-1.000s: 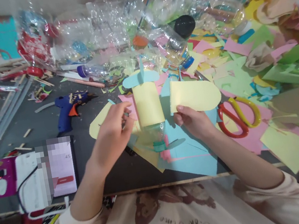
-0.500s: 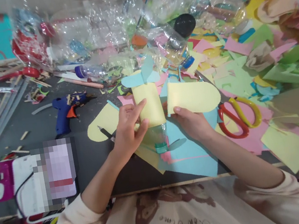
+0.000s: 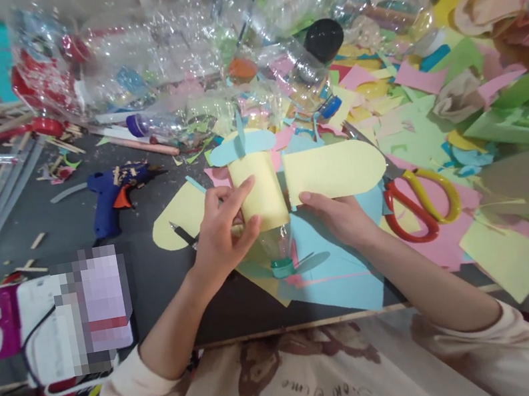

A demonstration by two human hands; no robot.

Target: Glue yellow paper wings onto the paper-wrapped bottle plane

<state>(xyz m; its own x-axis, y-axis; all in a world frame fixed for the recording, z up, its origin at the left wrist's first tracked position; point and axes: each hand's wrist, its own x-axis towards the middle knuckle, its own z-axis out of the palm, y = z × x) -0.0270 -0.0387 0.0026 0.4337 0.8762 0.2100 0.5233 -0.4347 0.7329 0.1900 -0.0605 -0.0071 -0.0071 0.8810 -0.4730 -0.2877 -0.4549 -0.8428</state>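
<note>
My left hand point(image 3: 223, 225) is closed around a plastic bottle wrapped in yellow paper point(image 3: 259, 189). Light blue paper fins point(image 3: 242, 144) stand at its far end, and its green cap point(image 3: 283, 267) points toward me. Between the thumb and fingers of my right hand point(image 3: 338, 216) is a yellow paper piece with a rounded end point(image 3: 336, 170). The straight edge of that piece is close beside the bottle's right side; I cannot tell whether they touch. A similar yellow paper piece point(image 3: 179, 219) lies left of my left hand, with a black pen point(image 3: 183, 234) over it.
A blue glue gun point(image 3: 110, 200) lies to the left, behind a phone point(image 3: 104, 292). Scissors with red and yellow handles point(image 3: 411, 210) rest on pink paper at the right. Blue paper point(image 3: 344, 279) lies under my hands. Clear plastic bottles point(image 3: 143, 49) and paper scraps crowd the back.
My right hand has brought the yellow paper piece left, nearer the bottle. The bottle has turned slightly, so the upright blue fin now appears edge-on. My left hand keeps its grip.
</note>
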